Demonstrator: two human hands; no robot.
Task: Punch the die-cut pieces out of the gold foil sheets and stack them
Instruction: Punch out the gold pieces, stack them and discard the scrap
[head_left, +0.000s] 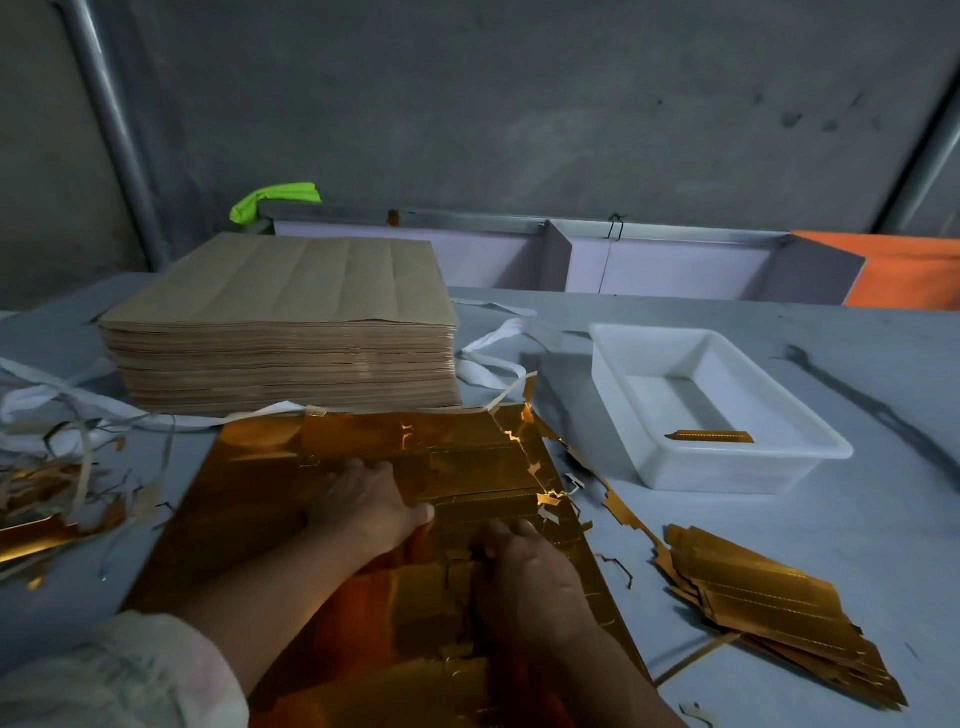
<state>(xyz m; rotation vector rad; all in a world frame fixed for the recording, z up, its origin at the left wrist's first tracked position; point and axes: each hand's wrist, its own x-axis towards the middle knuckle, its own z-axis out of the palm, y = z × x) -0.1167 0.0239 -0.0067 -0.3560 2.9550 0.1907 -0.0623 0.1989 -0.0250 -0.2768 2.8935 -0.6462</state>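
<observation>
Gold foil sheet (260, 493), long axis away; left hand (369, 504) flat, right hand (524, 577) pinching it.

Two hands (371, 499) (524, 577), one tray (727, 475), one stack (280, 332)

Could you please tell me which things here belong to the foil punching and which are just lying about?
Job: gold foil sheet, left hand, right hand, pile of punched pieces, white tray holding one gold piece, probably brown stack.
Lying about: foil scraps, white straps, green bundle, orange sheet.
</observation>
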